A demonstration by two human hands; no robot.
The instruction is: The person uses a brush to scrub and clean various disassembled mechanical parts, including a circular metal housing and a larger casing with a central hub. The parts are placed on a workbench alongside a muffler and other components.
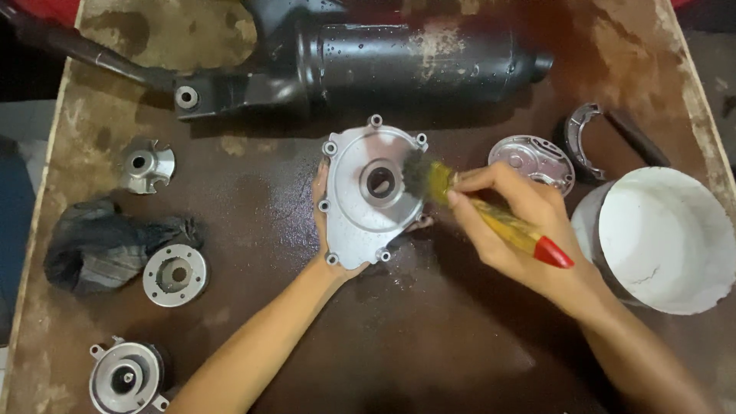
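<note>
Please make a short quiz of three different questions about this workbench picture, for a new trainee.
1. True or false: the right hand holds a yellow paintbrush with a red handle tip.
2. Which hand holds the silver cast-metal cover plate with a round centre hole?
3. What stands at the right edge of the brown wooden table? A) white plastic bucket B) glass jar C) cardboard box

Key: 1 true; 2 the left hand; 3 A.

A silver metal cover plate with a round centre hole lies face-up, mid-frame; a yellow paintbrush with a red handle tip slants in from four o'clock, its dark bristles on the plate.
</note>
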